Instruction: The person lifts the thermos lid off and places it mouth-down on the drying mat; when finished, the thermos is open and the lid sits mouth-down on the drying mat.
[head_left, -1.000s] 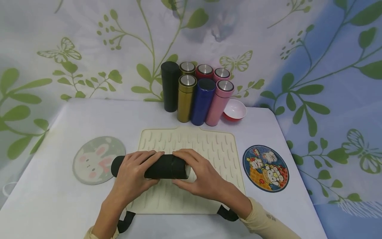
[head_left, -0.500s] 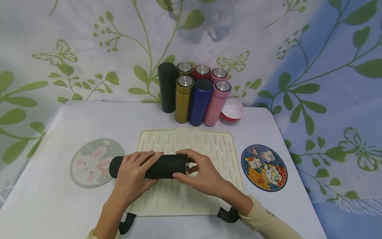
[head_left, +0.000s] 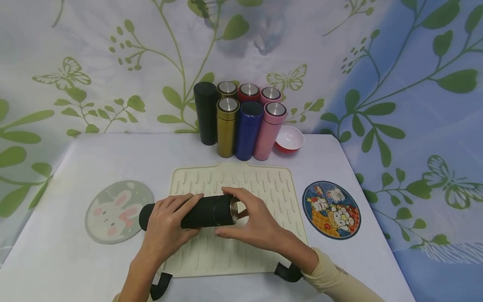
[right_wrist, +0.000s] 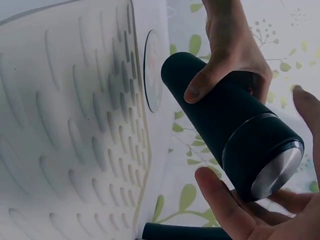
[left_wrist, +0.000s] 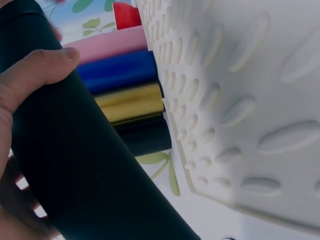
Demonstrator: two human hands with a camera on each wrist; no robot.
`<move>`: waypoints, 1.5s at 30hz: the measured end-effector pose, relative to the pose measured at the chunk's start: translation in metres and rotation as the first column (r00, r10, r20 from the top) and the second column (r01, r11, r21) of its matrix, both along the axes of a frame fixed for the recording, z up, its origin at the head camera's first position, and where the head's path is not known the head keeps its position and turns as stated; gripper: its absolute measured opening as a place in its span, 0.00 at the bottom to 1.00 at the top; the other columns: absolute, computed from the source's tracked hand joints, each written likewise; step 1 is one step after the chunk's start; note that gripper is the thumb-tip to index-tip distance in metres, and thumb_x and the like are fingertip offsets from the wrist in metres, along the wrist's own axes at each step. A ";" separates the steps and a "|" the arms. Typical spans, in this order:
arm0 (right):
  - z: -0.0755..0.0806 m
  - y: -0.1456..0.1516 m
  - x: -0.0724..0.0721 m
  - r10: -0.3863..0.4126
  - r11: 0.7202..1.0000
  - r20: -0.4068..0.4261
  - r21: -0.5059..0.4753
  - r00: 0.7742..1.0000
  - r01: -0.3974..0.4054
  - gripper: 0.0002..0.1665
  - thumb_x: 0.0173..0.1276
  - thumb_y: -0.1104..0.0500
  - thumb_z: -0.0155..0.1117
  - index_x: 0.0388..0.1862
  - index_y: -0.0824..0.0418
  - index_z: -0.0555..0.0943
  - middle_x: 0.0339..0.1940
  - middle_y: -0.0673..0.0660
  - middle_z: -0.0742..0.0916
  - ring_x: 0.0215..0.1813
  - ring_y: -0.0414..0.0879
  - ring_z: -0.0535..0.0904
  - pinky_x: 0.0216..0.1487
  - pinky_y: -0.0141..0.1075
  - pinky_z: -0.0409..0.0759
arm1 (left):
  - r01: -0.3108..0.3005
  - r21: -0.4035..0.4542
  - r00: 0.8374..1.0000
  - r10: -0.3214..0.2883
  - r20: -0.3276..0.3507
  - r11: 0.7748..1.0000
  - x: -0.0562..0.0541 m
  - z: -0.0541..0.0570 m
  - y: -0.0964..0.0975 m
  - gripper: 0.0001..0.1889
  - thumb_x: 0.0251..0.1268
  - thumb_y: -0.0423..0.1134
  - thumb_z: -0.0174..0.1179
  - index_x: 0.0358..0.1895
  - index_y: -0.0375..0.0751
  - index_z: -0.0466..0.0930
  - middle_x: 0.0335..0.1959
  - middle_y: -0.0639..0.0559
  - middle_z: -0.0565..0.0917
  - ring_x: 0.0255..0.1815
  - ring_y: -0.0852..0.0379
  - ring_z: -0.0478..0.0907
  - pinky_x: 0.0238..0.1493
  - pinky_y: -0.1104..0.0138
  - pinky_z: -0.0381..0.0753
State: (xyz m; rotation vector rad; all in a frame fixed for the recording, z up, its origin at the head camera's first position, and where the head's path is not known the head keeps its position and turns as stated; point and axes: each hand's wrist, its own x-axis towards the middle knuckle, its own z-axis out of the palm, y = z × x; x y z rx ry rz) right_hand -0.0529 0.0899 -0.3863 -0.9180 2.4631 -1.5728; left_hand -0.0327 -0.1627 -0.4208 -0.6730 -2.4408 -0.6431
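Head view: black flask (head_left: pixel 201 213) held on its side above the cream ridged mat (head_left: pixel 234 258) in the middle of the table (head_left: pixel 56 218), base toward the table's left edge, lid end toward its right. Left hand (head_left: pixel 166 222) clamped round the flask body, thumb along the near side. Right hand (head_left: pixel 254 220) at the lid end, fingers parted and bent loosely about it. Right wrist view: gaps show between the nearer fingertips and the flask; cannot tell whether the fingers behind the lid touch. Steel disc (right_wrist: pixel 278 172) visible on the lid's end.

Near the table's back edge, a close cluster of bottles. Front: gold bottle (head_left: pixel 226 136), blue bottle (head_left: pixel 247 132), pink bottle (head_left: pixel 267 136). Behind: second gold bottle (head_left: pixel 227 88), red bottle (head_left: pixel 249 91), second pink bottle (head_left: pixel 271 94). Tall black bottle (head_left: pixel 206 115) at the group's left end; red-and-white bowl (head_left: pixel 289 149) just beside its right end.

Pale rabbit-print round (head_left: pixel 117 214) on the table's left side; colourful cartoon-print round (head_left: pixel 332 209) toward the right edge.
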 end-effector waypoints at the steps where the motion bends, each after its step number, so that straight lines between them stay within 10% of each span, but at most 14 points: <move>1: 0.001 0.000 0.000 -0.032 0.999 0.043 0.011 0.999 0.032 0.46 0.57 0.49 0.79 0.73 0.49 0.69 0.63 0.49 0.79 0.54 0.43 0.80 0.37 0.37 0.85 | -0.001 0.000 1.000 0.001 -0.002 1.000 0.000 0.000 0.000 0.46 0.27 0.39 0.86 0.63 0.49 0.80 0.52 0.47 0.84 0.51 0.42 0.78 0.48 0.47 0.75; 10: 0.003 -0.004 -0.003 -0.108 0.994 0.316 0.052 0.943 0.097 0.29 0.67 0.41 0.69 0.62 0.50 0.77 0.41 0.53 0.83 0.33 0.47 0.85 0.24 0.43 0.84 | 0.004 -0.016 1.000 -0.005 -0.023 1.000 -0.001 0.000 0.001 0.46 0.27 0.38 0.86 0.63 0.49 0.80 0.52 0.46 0.84 0.51 0.41 0.79 0.48 0.47 0.74; 16: 0.002 -0.004 -0.003 -0.046 0.999 0.115 0.010 0.992 0.045 0.31 0.62 0.49 0.76 0.63 0.46 0.77 0.49 0.44 0.83 0.42 0.43 0.80 0.32 0.40 0.85 | -0.006 -0.009 1.000 0.006 -0.011 1.000 0.000 -0.001 -0.001 0.47 0.26 0.39 0.86 0.63 0.49 0.80 0.53 0.47 0.84 0.52 0.42 0.78 0.48 0.47 0.74; 22: 0.003 -0.003 -0.004 0.067 0.998 -0.059 -0.016 0.996 -0.068 0.37 0.57 0.60 0.79 0.66 0.47 0.76 0.61 0.44 0.77 0.55 0.44 0.75 0.39 0.39 0.82 | -0.014 0.022 1.000 0.013 0.020 1.000 0.003 0.000 -0.005 0.48 0.26 0.38 0.86 0.64 0.50 0.79 0.53 0.48 0.84 0.52 0.44 0.78 0.50 0.46 0.74; 34: 0.010 -0.005 -0.004 0.155 0.987 -0.233 -0.005 0.960 -0.161 0.38 0.55 0.73 0.75 0.63 0.50 0.78 0.67 0.54 0.74 0.69 0.48 0.67 0.65 0.44 0.73 | -0.016 0.061 0.997 0.011 0.075 0.998 0.007 0.004 -0.008 0.47 0.28 0.40 0.86 0.64 0.50 0.79 0.54 0.50 0.84 0.52 0.47 0.78 0.48 0.48 0.75; 45: 0.029 0.004 -0.012 0.145 0.988 -0.456 0.019 0.878 -0.153 0.35 0.50 0.81 0.65 0.53 0.52 0.84 0.65 0.56 0.76 0.64 0.51 0.68 0.61 0.44 0.73 | -0.045 0.200 0.984 0.008 0.178 0.979 0.014 0.009 -0.023 0.46 0.31 0.38 0.85 0.66 0.52 0.78 0.56 0.57 0.83 0.53 0.54 0.78 0.50 0.61 0.75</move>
